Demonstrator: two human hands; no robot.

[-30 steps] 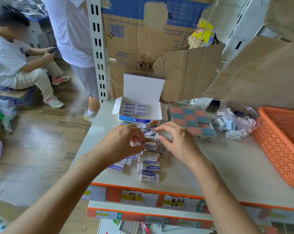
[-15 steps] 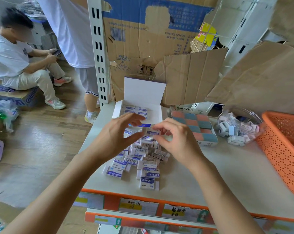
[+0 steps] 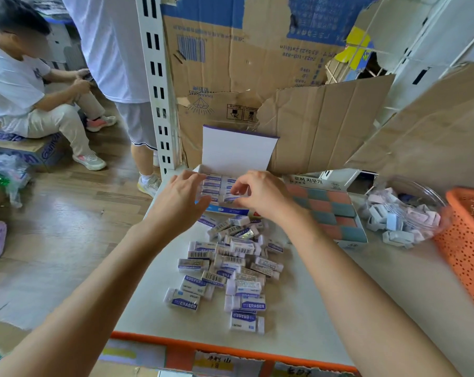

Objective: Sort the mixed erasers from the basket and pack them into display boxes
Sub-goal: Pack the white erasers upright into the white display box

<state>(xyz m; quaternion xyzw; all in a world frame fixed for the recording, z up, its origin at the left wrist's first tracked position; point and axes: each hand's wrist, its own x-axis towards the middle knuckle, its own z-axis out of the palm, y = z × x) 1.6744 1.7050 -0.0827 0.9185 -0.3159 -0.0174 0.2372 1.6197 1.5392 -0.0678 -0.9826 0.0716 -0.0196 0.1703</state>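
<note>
Two hands hover close together, not touching, over the open display box (image 3: 238, 153) at mid-frame. The left hand (image 3: 180, 198) rests its loose, straight fingers at the box's left edge. The right hand (image 3: 260, 194) curls its fingers down onto the packed rows, but I cannot tell whether it pinches an eraser. Loose erasers (image 3: 238, 257) are heaped on the table (image 3: 293, 322) below centre, and the orange basket (image 3: 470, 240) sits at the right edge.
</note>
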